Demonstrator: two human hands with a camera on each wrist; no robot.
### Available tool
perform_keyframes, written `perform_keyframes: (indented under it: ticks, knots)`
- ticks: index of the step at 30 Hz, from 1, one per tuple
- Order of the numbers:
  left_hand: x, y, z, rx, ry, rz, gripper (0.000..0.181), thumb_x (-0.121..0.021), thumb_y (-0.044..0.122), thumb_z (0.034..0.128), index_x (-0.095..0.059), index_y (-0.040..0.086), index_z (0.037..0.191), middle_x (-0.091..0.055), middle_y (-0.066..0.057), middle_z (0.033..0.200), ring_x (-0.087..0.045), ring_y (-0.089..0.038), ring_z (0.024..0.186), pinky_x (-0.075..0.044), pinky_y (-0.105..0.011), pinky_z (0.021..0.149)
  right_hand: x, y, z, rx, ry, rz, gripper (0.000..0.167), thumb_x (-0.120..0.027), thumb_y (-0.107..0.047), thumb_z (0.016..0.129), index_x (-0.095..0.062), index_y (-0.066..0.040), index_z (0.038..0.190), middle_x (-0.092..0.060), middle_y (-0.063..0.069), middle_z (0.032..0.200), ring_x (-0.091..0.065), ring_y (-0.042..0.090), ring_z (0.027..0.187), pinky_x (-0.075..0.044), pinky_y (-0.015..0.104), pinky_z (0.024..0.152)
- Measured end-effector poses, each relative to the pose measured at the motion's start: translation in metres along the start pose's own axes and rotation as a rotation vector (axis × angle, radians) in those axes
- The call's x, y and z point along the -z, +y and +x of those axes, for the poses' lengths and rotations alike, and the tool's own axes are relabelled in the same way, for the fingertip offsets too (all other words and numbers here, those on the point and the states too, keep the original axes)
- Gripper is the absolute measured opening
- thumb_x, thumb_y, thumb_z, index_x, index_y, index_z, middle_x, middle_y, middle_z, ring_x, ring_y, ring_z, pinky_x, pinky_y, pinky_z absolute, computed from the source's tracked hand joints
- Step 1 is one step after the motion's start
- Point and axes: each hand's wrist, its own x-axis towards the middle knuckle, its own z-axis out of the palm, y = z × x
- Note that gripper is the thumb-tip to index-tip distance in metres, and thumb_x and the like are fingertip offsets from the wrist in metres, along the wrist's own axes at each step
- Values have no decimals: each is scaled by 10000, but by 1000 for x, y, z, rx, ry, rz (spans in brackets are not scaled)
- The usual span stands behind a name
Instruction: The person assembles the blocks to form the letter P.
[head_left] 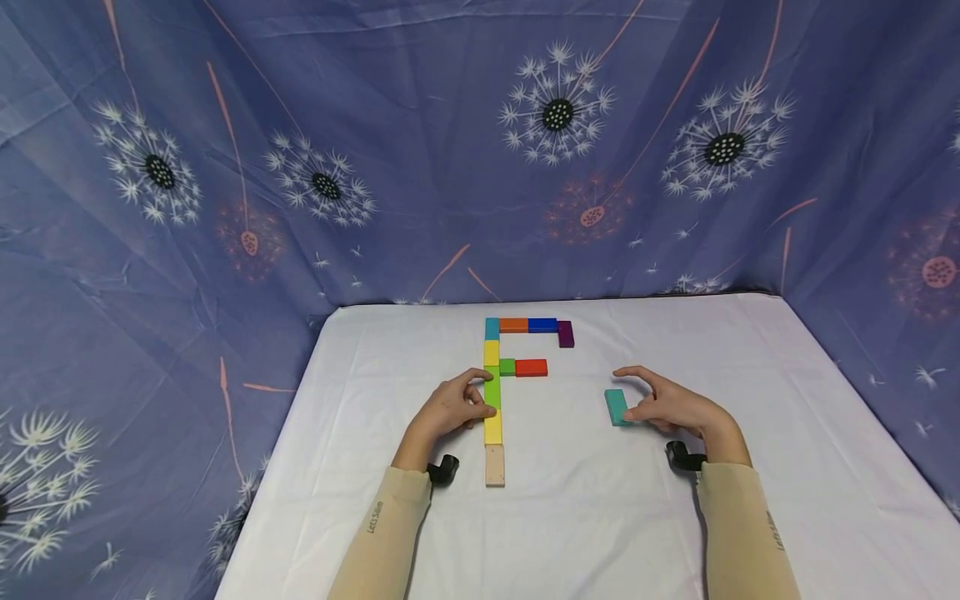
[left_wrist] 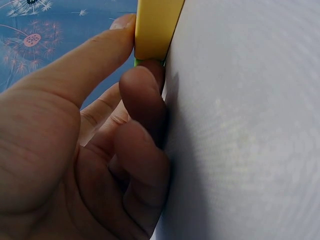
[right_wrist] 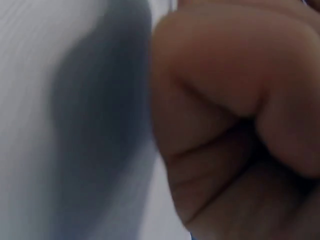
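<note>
My left hand point(head_left: 454, 403) is at the left side of a column of coloured blocks. Its bent index finger and thumb sit at the two ends of the long green block point(head_left: 492, 388). In the left wrist view the thumb touches the yellow block point(left_wrist: 156, 30), while other fingers curl near the cloth. My right hand point(head_left: 669, 407) is beside a separate teal block point(head_left: 616, 407). The thumb meets the block's lower right edge; the index finger stretches out above it, apart. Only curled fingers point(right_wrist: 215, 125) and their shadow show in the right wrist view.
The column also has a light blue block point(head_left: 492, 328), an upper yellow block point(head_left: 491, 352) and a bare wood block point(head_left: 495, 465). Orange point(head_left: 513, 325), dark blue point(head_left: 542, 325) and purple point(head_left: 566, 333) blocks branch right, with small green point(head_left: 507, 367) and red point(head_left: 531, 367) blocks below.
</note>
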Motion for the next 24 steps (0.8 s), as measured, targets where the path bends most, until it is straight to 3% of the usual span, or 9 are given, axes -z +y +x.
perform_keyframes:
  ticks: [7,14,24]
  knots:
    - [0,1,0,8,0,-2,624,-861,265,895,-593,229,1458,-712,21,835,-580,-140,570,-505,-308,612,-2,5,-2,-17,-55,22,823,-831,-174,917,-344,-119,1577,-367,-93,583,-246,66,441,-271,226,462]
    - [-1,1,-1,6,5,10,622,-862,257,893,-595,221,1453,-704,30,820,-576,-130,569,-499,-307,630,-4,9,-1,-15,-29,26,758,-830,-139,915,-383,-73,1525,-388,-90,560,-265,52,422,-276,227,462]
    - [-1,1,0,0,12,15,622,-859,256,895,-595,223,1457,-702,34,817,-576,-128,568,-504,-313,643,-7,3,6,0,149,-128,690,-868,-264,886,-522,-91,1457,-445,-32,655,-313,94,441,-326,250,454]
